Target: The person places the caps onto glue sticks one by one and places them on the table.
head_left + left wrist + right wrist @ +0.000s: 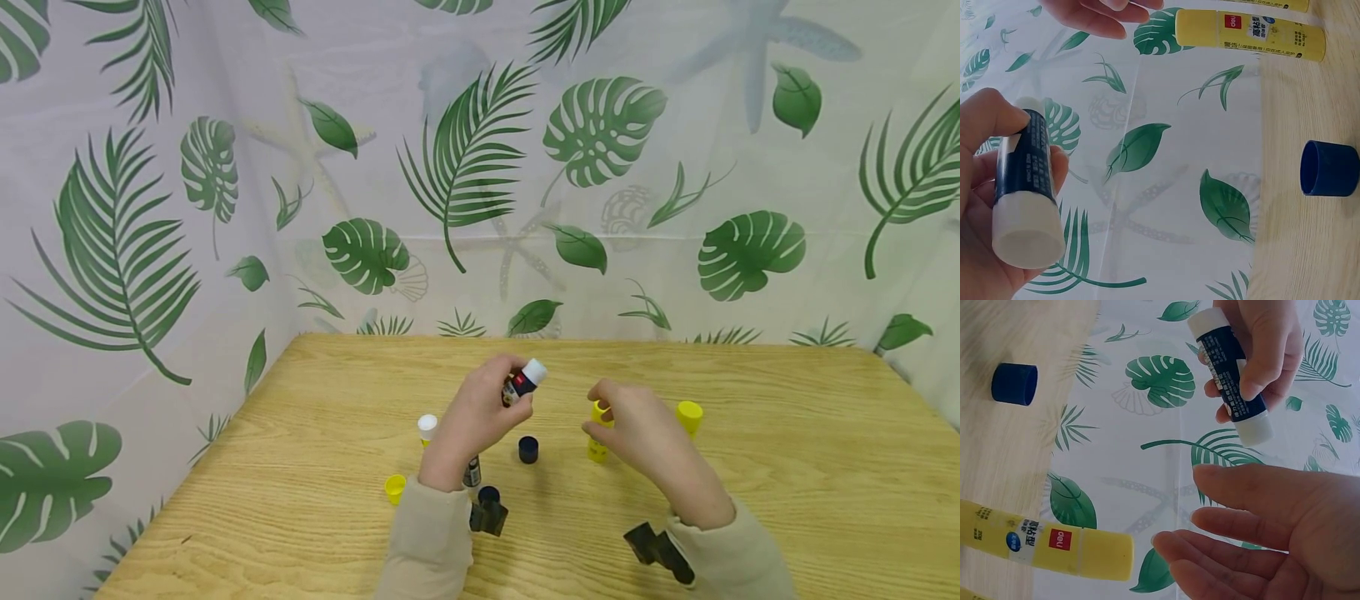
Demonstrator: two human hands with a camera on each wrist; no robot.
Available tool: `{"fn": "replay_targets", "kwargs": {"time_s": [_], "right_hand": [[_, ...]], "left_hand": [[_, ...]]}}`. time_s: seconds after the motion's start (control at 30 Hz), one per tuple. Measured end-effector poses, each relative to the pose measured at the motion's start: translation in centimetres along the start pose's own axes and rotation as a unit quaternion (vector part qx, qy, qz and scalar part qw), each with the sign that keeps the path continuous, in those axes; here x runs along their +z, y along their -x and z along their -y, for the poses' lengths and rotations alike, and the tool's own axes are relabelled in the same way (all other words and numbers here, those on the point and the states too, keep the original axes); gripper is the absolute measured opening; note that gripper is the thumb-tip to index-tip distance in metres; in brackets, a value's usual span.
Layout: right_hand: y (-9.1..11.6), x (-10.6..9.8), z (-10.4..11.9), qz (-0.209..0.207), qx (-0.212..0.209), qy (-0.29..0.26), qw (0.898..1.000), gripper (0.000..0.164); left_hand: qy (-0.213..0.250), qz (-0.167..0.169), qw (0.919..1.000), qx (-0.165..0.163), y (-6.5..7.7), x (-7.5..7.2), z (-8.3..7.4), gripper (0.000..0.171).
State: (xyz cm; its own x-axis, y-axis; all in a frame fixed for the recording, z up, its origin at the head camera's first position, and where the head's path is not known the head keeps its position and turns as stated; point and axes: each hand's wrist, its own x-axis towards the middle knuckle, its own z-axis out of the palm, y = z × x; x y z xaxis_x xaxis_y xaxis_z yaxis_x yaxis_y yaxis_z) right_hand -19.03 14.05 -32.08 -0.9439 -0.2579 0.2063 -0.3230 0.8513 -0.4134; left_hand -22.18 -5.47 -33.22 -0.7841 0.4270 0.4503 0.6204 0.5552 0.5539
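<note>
In the head view my left hand (pixel 478 410) holds a dark blue glue stick (pixel 522 382) with white ends, tilted and raised over the table. The left wrist view shows thumb and fingers wrapped round its printed label, with the whitish end (pixel 1029 237) toward the camera. My right hand (pixel 643 429) hovers to the right, fingers loosely bent and nothing between them. Close by stands a yellow glue stick (pixel 597 450), partly covered by that hand in the head view. On the table between the hands sits a dark blue cap (pixel 528 450).
Another yellow glue stick (pixel 689 416) stands behind the right hand. Around the left forearm are a white-topped yellow glue stick (pixel 427 427), a yellow cap (pixel 395 489), a partly hidden dark glue stick (pixel 472 472) and a second dark blue cap (pixel 489 494). A leaf-printed curtain (pixel 480 283) borders the table.
</note>
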Motion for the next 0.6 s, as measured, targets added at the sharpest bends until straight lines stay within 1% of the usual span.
{"fn": "replay_targets", "kwargs": {"time_s": [0.1,0.23,0.4,0.6], "right_hand": [[-0.1,0.1,0.1,0.000,0.004,0.000,1.000,0.030],[-0.2,0.3,0.3,-0.002,0.007,0.003,1.000,0.029],[-0.3,0.8,0.5,-0.011,0.000,0.009,1.000,0.027],[-0.6,1.6,0.5,0.002,-0.009,-0.002,1.000,0.026]], "left_hand": [[-0.005,0.004,1.0000,0.001,0.0,0.0,0.0,0.029],[-0.017,-0.004,0.9998,0.005,0.1,-0.1,0.1,0.029],[-0.037,-0.009,0.9992,0.007,0.2,-0.2,0.1,0.028],[-0.053,-0.014,0.9985,-0.002,0.2,-0.3,-0.1,0.024]]}}
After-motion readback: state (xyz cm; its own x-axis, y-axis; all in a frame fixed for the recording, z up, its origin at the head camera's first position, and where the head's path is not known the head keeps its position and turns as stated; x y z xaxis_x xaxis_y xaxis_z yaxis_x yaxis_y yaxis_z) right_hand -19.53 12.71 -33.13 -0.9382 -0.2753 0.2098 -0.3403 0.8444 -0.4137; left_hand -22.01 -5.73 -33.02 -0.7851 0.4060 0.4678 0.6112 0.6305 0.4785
